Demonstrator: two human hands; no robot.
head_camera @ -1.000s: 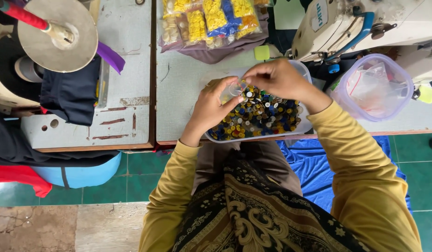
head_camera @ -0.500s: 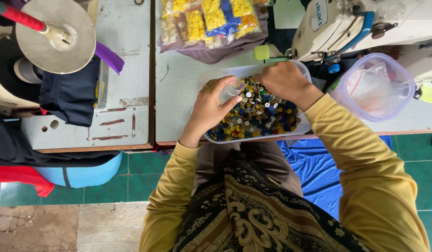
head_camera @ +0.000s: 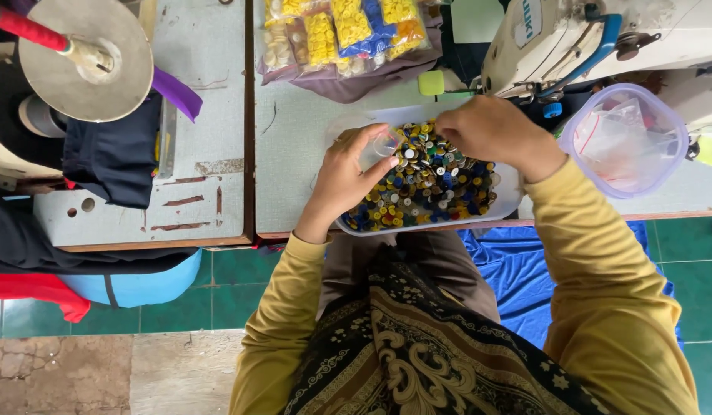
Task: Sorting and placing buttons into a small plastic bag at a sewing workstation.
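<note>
Fingers of left hand (head_camera: 348, 173) pinch a small clear bag (head_camera: 384, 146); right hand (head_camera: 487, 131) curls over buttons (head_camera: 433, 184).

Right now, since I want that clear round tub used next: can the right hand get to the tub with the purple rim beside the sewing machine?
Probably yes. The right hand is over the tray of buttons, and the tub sits just past that wrist on the same table, open-topped, with nothing lying between them.
</note>
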